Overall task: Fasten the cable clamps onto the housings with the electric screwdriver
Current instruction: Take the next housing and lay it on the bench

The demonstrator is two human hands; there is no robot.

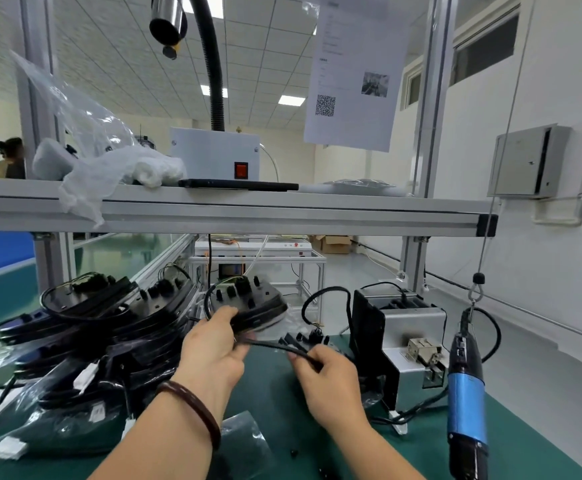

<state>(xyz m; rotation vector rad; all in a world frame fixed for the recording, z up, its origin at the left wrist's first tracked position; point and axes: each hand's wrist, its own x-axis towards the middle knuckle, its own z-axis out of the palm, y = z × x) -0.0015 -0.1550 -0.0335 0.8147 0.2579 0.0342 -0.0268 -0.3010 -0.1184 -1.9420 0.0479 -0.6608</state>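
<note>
Bright, even light from ceiling panels [291, 100] above the shelf [282, 209]; below it the left hand [213, 351] and right hand [331, 382] smear slightly; posts [36, 81] beside it bow.

The left hand [213, 355] is smearing with motion blur and is covering the near edge of the housing [248, 299] it is gripping. The right hand [331, 382] is pinching the black cable [272, 345], and its fingertips [305, 356] are blurring too much to separate. The picture's lower edge is cutting off the bit end of the electric screwdriver [466, 393]. The text on the hanging printed sheet [351, 71] is showing too small to read.
</note>
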